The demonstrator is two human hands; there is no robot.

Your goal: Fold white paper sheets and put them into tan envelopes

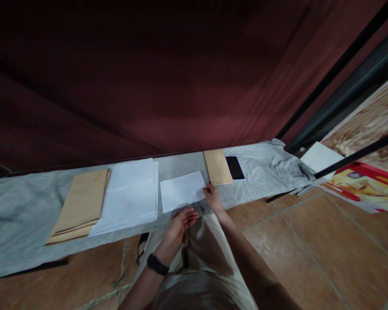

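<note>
A folded white sheet of paper [181,190] lies on the grey cloth in front of me. My right hand [212,196] pinches its right edge between thumb and fingers. Just below the sheet's lower edge is my left hand [181,221], fingers stretched out and holding nothing. A black band circles that wrist. To the left, larger white sheets [127,196] lie in a stack, partly beside several brown envelopes [80,200]. Right of the folded sheet rests a brown envelope [218,167], with a dark-screened phone [235,168] alongside it.
The grey cloth [261,172] covers a long, narrow surface against a dark red fabric wall [168,86]. Dark metal bars [336,69] slant down at the right. A red and yellow box [365,185] stands there above the tiled floor [294,241].
</note>
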